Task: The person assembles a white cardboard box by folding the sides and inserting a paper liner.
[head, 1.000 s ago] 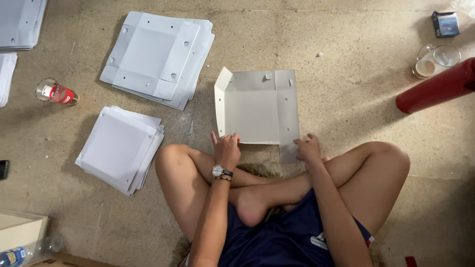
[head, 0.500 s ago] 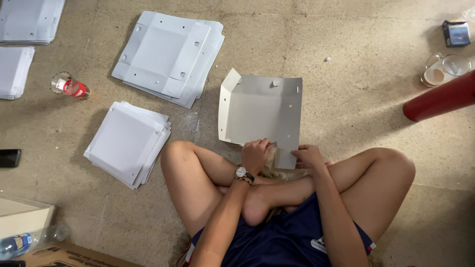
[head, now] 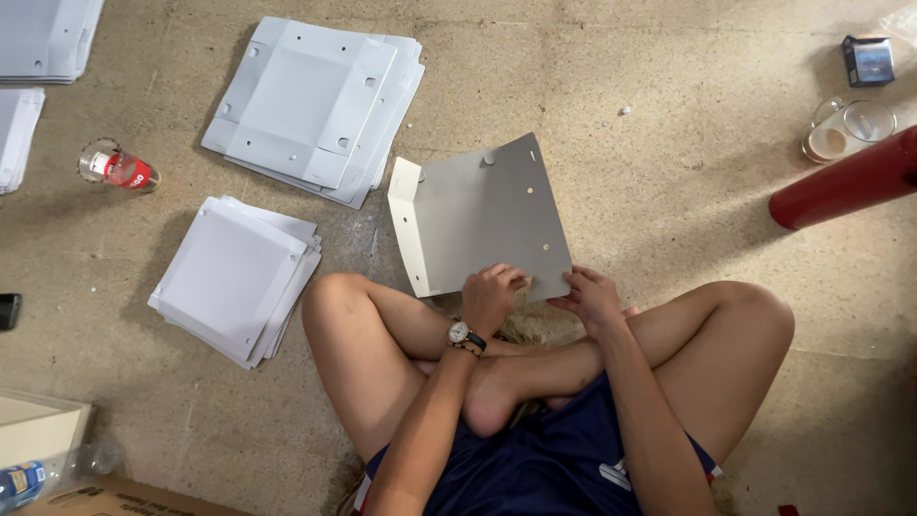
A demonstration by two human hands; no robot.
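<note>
I sit cross-legged on a concrete floor. A flat white cardboard box blank (head: 478,220) with small holes is tilted up off the floor in front of my legs, its left flap folded up. My left hand (head: 491,296), with a wristwatch, grips its near edge, fingers curled over it. My right hand (head: 592,296) holds the same near edge at the right corner. Left of my knee lies a stack of plain white sheets (head: 234,277). Farther away lies a stack of flat box blanks (head: 315,105).
A red-labelled glass (head: 119,167) lies on its side at the left. At the right are a red cylinder (head: 845,182), a glass jar (head: 850,129) and a small dark box (head: 867,59). More white stacks (head: 48,38) sit top left. A plastic bottle (head: 48,473) and cardboard lie bottom left.
The box blank has been lifted off the floor and turned, far edge swinging right. Both hands shifted along its near edge, the left hand moving rightward.
</note>
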